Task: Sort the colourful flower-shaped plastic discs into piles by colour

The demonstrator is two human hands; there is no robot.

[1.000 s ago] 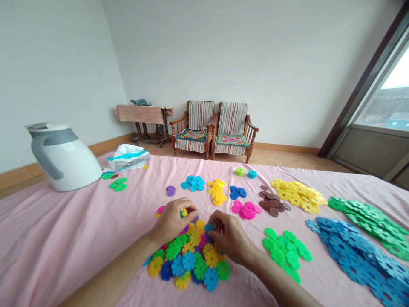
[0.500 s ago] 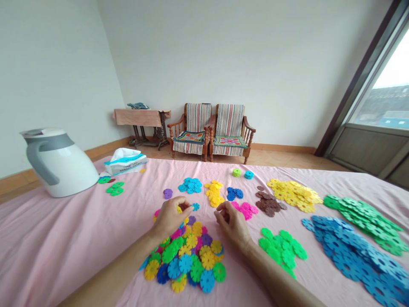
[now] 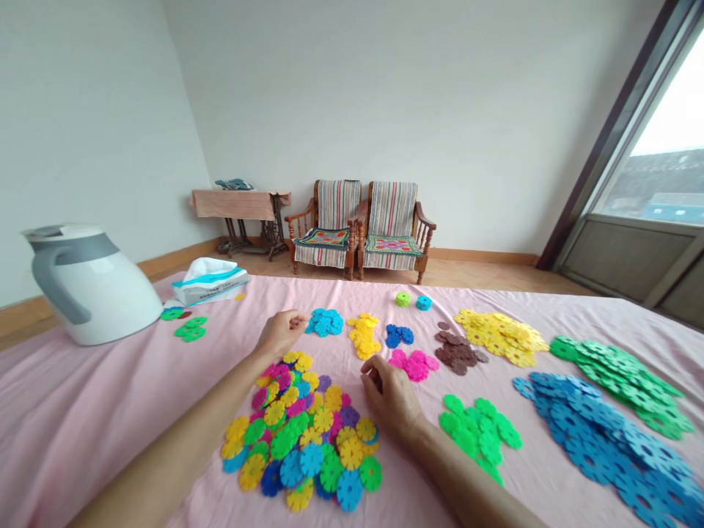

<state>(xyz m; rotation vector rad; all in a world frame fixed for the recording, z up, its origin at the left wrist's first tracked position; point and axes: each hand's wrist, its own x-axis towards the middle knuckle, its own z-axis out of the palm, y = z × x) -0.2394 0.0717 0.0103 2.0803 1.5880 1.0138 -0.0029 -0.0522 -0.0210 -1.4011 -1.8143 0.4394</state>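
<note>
My left hand (image 3: pixel 280 334) is beside the light-blue snowflake discs (image 3: pixel 324 323), its fingers curled together. Whatever those fingers may hold is hidden. Lower right of it, my right hand (image 3: pixel 391 392) hovers or rests with bent fingers, between the mixed heap and the pink discs (image 3: pixel 413 364); its fingertips are partly hidden. Below and between both hands spreads a heap of mixed-colour snowflake discs (image 3: pixel 302 440). Just beyond my right hand lie yellow discs (image 3: pixel 364 336) and dark-blue discs (image 3: pixel 399 335).
Brown discs (image 3: pixel 459 352), bright-green discs (image 3: pixel 478 433), a larger yellow pile (image 3: pixel 503 337), green rows (image 3: pixel 619 378) and blue rows (image 3: pixel 605 447) occupy the right. Two small stacks, lime (image 3: pixel 402 299) and blue (image 3: pixel 424 303), stand farther back. Left are a jug (image 3: pixel 99 286) and tissue box (image 3: pixel 212 284).
My left hand has moved away and leftward, uncovering more of the mixed heap. The light-blue disc at its fingertips no longer shows separately, and the purple discs are now hidden. My right hand stays nearly in place.
</note>
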